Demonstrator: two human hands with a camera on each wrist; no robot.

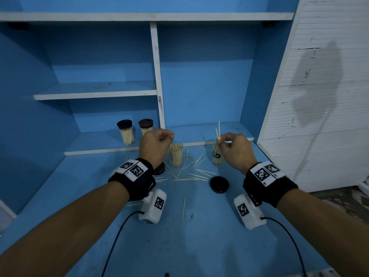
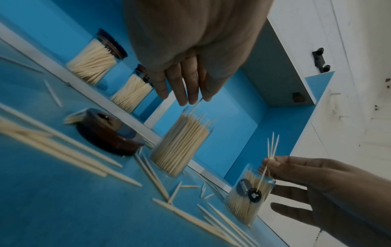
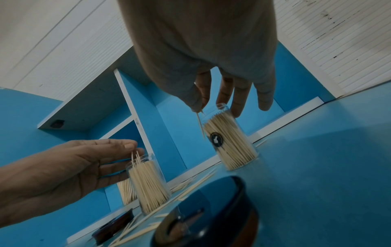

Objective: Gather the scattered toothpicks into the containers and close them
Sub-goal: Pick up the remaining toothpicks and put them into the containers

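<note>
My right hand (image 1: 233, 148) pinched a few toothpicks (image 1: 218, 131) between thumb and forefinger, other fingers loose, right above the open labelled jar (image 1: 218, 156). One pick hung lower, its tip down by the jar's front. My left hand (image 1: 154, 144) hovered over the other open jar (image 1: 176, 155). Fingertips were bunched in the head view; whether they held anything, I couldn't tell.

Loose picks (image 1: 196, 172) lay scattered on the blue shelf (image 1: 239, 246) between and in front of the two jars, with one stray (image 1: 183, 209) nearer me. Both lids were off: the black lid (image 1: 219, 184) in front of the right jar, the brown lid (image 1: 159, 168) beside my left wrist. Two capped jars (image 1: 126, 132) stood on the back ledge.

Handling, my guess: picks are light, stiff, thin and roll easily. Pinch them mid-length as a bundle, align points, drop vertically. Jars look nearly full, so a tilted entry will jam or spill. Clear jars are light and tippy; steady one before pressing its lid on.

The left wrist view showed three picks fanned above my right fingertips (image 2: 273, 163) and the sticker; the head view blurred that. The right wrist view showed my left fingers (image 3: 118, 143) extended just above the pick tips, not clenched. Only the head view showed the whole spread.
</note>
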